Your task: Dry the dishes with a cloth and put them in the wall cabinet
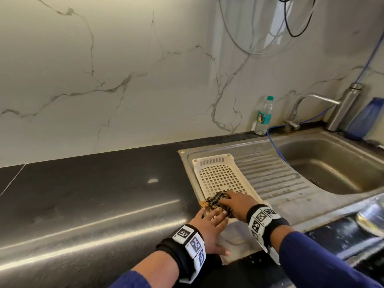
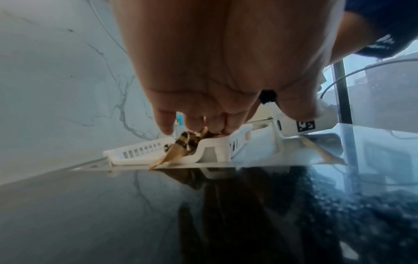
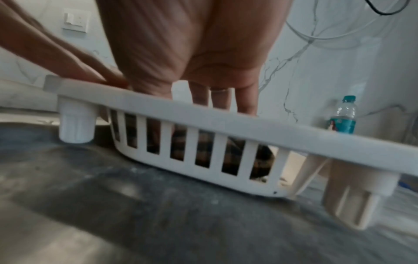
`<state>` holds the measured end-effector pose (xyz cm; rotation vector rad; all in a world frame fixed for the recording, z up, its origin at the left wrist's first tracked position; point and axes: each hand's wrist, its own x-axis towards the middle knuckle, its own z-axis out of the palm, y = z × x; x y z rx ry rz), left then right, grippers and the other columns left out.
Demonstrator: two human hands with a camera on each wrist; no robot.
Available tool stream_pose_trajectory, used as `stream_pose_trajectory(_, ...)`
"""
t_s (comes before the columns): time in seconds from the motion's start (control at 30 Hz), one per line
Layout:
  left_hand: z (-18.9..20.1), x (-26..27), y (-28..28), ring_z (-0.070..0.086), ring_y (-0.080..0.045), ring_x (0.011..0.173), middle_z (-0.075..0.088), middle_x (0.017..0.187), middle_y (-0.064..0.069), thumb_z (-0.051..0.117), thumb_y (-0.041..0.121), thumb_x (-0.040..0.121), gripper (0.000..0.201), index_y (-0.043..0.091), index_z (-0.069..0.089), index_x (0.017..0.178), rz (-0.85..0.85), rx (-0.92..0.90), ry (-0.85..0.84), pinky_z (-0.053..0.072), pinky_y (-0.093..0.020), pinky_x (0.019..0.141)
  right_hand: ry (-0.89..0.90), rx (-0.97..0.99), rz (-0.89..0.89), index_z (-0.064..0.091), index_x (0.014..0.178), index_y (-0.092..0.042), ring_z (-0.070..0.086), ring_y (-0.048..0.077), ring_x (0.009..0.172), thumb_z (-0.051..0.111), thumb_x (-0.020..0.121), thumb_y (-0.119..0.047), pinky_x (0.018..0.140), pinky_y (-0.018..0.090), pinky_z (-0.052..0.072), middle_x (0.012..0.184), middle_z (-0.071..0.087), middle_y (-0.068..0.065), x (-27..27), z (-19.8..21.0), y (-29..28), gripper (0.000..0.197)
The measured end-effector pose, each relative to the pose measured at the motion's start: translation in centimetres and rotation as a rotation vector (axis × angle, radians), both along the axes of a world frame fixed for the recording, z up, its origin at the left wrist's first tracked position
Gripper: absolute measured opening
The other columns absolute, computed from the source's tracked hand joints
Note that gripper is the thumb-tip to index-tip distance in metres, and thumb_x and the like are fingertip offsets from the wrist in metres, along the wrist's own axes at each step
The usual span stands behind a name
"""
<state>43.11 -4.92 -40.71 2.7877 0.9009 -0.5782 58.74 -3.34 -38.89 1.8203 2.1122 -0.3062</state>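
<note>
Nearest, two dark blue sleeves and black wristbands with white coded tags. Left hand [image 1: 209, 226] low over the near left corner of the white dish rack [image 1: 218, 175], fingers [image 2: 233, 127] stretched forward and relaxed, tips touching the rack's rim and the edge of the checked cloth [image 1: 216, 201]; nothing gripped there, thumb splayed out over the steel. Right hand [image 1: 239, 205] just beside it, palm down on the cloth inside the near end of the rack, fingers [image 3: 246, 101] reaching past the rim and down; whether curled round the cloth or only pressing it, cannot tell. Cloth bunched, black and cream check, lying in the near end of the rack and spilling over its left rim, with a tan strip [image 2: 169, 158] hanging out toward the worktop [image 1: 93, 204]. No dish visible in the rack.

Rack standing on short legs on the ribbed steel drainboard [image 1: 276, 177], which joins the dark glossy worktop on the left. Farther right, the steel sink basin [image 1: 332, 165], with a blue hose [image 1: 276, 146] trailing over its edge. Behind, a clear water bottle [image 1: 264, 116] with a teal cap against the marble-veined wall, then a curved tap [image 1: 311, 102], a steel flask [image 1: 342, 109] and something blue at the far right. Loops of cable [image 1: 291, 23] hanging on the wall above.
</note>
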Motion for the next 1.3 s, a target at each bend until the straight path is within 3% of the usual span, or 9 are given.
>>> stream_pose_trajectory(0.5,-0.6,2.7,-2.1,-0.025,-0.027,0.14,-0.017,0.156,0.001,0.03,0.072,0.083,0.095,0.015,-0.01,0.148,0.186,-0.029,0.112,-0.013,-0.066,0.105,-0.031,0.108,-0.12,0.044,0.132,-0.019,0.046,0.029,0.121,0.04,0.097,-0.024,0.099,0.036,0.04,0.135,0.042,0.011,1.5,-0.8,-0.3,0.036)
stream_pose_trajectory(0.67,-0.2,3.8,-2.9,-0.016,-0.023,0.143,-0.021,0.155,-0.006,0.035,0.07,0.084,0.1,0.011,-0.017,0.146,0.271,-0.112,0.133,-0.006,-0.06,0.111,0.006,0.076,-0.038,0.047,0.131,-0.018,0.045,0.029,0.122,0.041,0.096,-0.023,0.101,0.036,0.039,0.137,0.041,0.01,1.6,-0.8,-0.4,0.036)
stream_pose_trajectory(0.73,0.0,4.1,-3.2,-0.015,-0.024,0.143,-0.024,0.153,-0.01,0.037,0.068,0.085,0.101,0.009,-0.018,0.146,0.305,-0.154,0.142,0.0,-0.056,0.114,0.074,0.02,-0.016,0.041,0.137,-0.021,0.042,0.027,0.126,0.038,0.096,-0.039,0.102,0.034,0.035,0.143,0.036,0.008,2.6,-0.6,-0.4,0.045)
stream_pose_trajectory(0.83,0.1,4.8,-3.9,-0.016,-0.028,0.143,-0.026,0.151,-0.017,0.038,0.068,0.085,0.103,0.005,-0.017,0.145,0.323,-0.174,0.178,0.003,-0.055,0.114,0.103,-0.19,0.034,0.022,0.147,-0.028,0.029,0.025,0.137,0.004,0.046,-0.095,0.109,0.032,0.025,0.155,0.015,0.006,4.2,-0.6,-0.8,0.122)
stream_pose_trajectory(0.9,0.3,5.4,-4.4,-0.017,-0.035,0.141,-0.021,0.152,-0.02,0.036,0.07,0.084,0.104,0.003,-0.014,0.145,0.305,-0.111,0.251,-0.003,-0.06,0.112,0.105,-0.237,0.07,0.015,0.148,-0.031,0.019,0.023,0.142,-0.013,0.015,-0.097,0.114,0.033,0.02,0.158,0.001,0.004,5.0,-1.5,-0.4,0.151)
stream_pose_trajectory(0.97,0.5,6.0,-4.5,-0.02,-0.039,0.139,-0.015,0.153,-0.021,0.034,0.072,0.083,0.103,0.003,-0.01,0.146,0.288,-0.051,0.299,-0.007,-0.064,0.109,0.123,-0.261,0.083,0.012,0.148,-0.031,0.013,0.022,0.144,-0.015,0.009,-0.097,0.115,0.033,0.016,0.158,-0.004,0.005,5.5,-2.2,0.0,0.157)
stream_pose_trajectory(1.1,0.7,4.9,-4.4,-0.024,-0.034,0.139,-0.014,0.154,-0.02,0.037,0.068,0.085,0.099,0.006,-0.008,0.147,0.274,-0.066,0.2,-0.011,-0.067,0.105,0.148,-0.237,0.089,0.013,0.148,-0.03,0.009,0.021,0.145,-0.006,0.019,-0.1,0.116,0.032,0.012,0.158,-0.004,0.005,5.9,-2.6,-0.1,0.148)
stream_pose_trajectory(1.23,1.5,-0.7,-4.7,-0.03,-0.028,0.137,-0.018,0.155,-0.013,0.025,0.078,0.076,0.102,0.015,-0.009,0.148,0.374,-0.071,0.041,-0.011,-0.065,0.105,0.158,-0.144,-0.025,0.007,0.149,-0.029,0.006,0.021,0.145,0.011,0.055,-0.09,0.116,0.032,0.01,0.158,-0.003,0.005,4.6,-2.3,-1.8,0.113)
stream_pose_trajectory(1.3,2.3,-4.6,-5.4,-0.031,-0.025,0.136,-0.019,0.155,-0.009,0.018,0.082,0.071,0.104,0.019,-0.008,0.148,0.483,-0.014,-0.015,-0.008,-0.063,0.107,0.117,-0.003,-0.059,0.004,0.149,-0.028,0.004,0.021,0.145,0.03,0.084,-0.069,0.118,0.034,0.009,0.158,-0.004,0.003,3.2,-1.7,-3.1,0.081)
